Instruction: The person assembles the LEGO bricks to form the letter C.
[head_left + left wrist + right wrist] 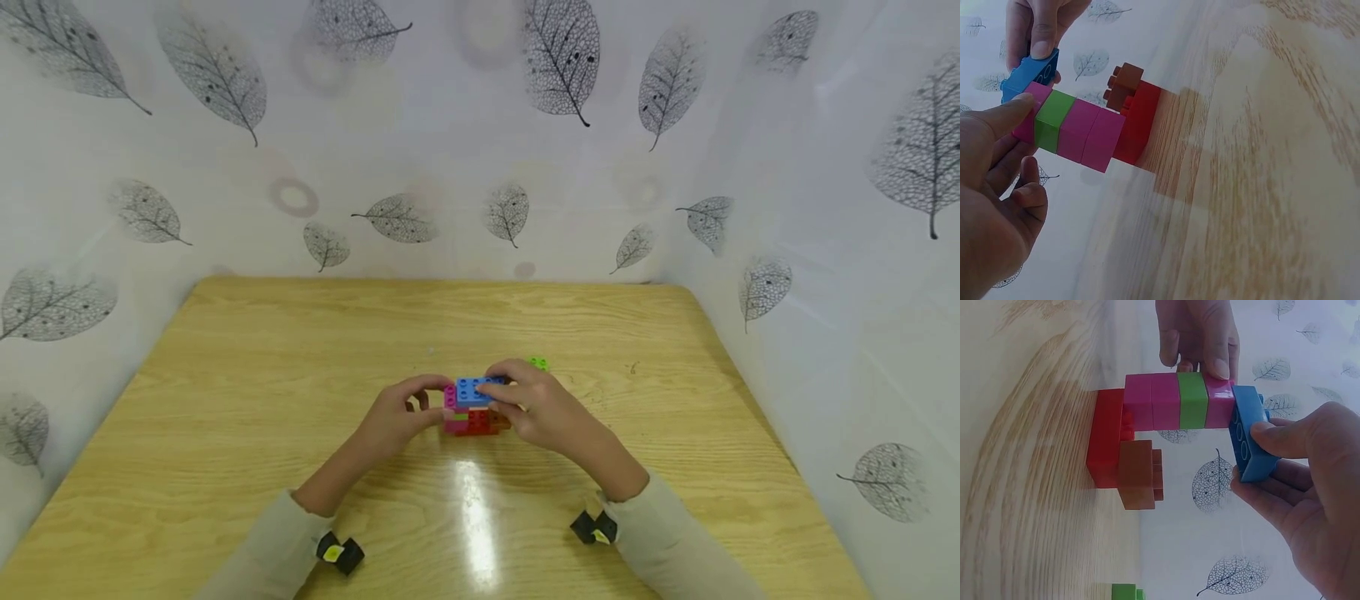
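Note:
On the table stands a red toy building brick [1105, 444] with a column of pink bricks [1140, 400] and one green brick [1192, 400] at one end, and a brown brick [1137, 475] at the other. My left hand [397, 417] pinches the column's top pink brick [1039, 94] between thumb and fingers. A blue brick [1252, 434], studs up, sits tilted at the column's top, its far end sticking out over the brown brick with a gap below. My right hand [536, 408] grips that blue brick, thumb on one side, fingers on the other.
A loose light green brick [538, 363] lies behind my right hand on the wooden table [300, 333]. White cloth with a leaf print [450, 142] hangs round the table's back and sides.

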Tool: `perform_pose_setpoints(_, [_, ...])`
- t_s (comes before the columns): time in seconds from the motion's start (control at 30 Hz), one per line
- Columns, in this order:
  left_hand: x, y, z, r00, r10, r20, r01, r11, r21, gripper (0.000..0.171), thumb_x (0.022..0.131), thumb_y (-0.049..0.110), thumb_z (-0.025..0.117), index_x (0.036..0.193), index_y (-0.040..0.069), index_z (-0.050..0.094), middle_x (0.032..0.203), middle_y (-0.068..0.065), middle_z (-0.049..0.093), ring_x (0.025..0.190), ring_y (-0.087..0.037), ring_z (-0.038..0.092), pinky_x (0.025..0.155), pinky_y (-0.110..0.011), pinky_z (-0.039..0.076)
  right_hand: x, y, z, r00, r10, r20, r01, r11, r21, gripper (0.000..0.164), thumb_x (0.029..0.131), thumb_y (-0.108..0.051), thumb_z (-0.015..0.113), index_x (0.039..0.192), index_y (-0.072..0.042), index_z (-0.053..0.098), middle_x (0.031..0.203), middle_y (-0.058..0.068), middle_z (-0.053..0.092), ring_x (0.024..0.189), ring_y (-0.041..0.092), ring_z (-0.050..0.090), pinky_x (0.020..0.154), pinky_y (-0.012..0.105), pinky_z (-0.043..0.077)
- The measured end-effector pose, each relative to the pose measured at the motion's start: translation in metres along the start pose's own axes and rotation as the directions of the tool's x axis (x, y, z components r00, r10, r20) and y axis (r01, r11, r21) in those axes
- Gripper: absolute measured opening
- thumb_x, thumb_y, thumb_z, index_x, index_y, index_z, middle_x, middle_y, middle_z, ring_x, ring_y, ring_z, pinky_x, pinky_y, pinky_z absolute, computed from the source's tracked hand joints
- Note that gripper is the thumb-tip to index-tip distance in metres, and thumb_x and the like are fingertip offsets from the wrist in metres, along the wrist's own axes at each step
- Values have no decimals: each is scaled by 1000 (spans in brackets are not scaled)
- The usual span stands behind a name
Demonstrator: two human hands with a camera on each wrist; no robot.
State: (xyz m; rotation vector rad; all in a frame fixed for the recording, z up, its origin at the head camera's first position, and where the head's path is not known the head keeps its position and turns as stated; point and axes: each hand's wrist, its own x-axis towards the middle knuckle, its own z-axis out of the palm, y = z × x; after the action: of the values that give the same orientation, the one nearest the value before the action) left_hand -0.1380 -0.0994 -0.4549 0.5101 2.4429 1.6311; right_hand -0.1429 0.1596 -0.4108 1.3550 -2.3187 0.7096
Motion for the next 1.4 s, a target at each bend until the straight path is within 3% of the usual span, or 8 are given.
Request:
perform_pose_setpoints(0.57, [0,2,-1,1000,-17,-19,17,1000,6,35,94,25,73,129,23,65,124,0,65,90,-21,52,67,-26,47,-6,3,10,999,32,-41,-34,998,-46,34,87,-7,78,119,-3,73,120,15,65,109,26,65,86,33,57])
perform_pose_setpoints(0.8, [-1,2,-3,1000,-23,-12,23,1000,15,36,95,29,72,130,25,65,126,2,64,97,-22,53,75,-29,48,-8,6,11,993,112,-26,-111,992,53,36,88,-8,77,123,-6,71,126,12,64,114,24,64,87,32,57])
perform_pose_setpoints(1.07, [-1,0,-1,997,65,-33,-65,998,-4,40,94,33,72,132,23,64,128,1,64,115,-31,55,96,-47,43,-9,6,12,992,120,-23,-118,989,92,35,90,-7,74,125,-5,70,128,13,64,115,25,64,88,33,57])
perform_pose_setpoints(1.4, [-1,2,1,996,73,-46,-73,997,-1,40,94,30,73,132,21,65,128,0,64,117,-32,55,99,-51,45,-10,7,8,983,183,13,-182,962,206,37,93,-10,72,130,-6,66,133,11,61,119,25,63,89,36,57])
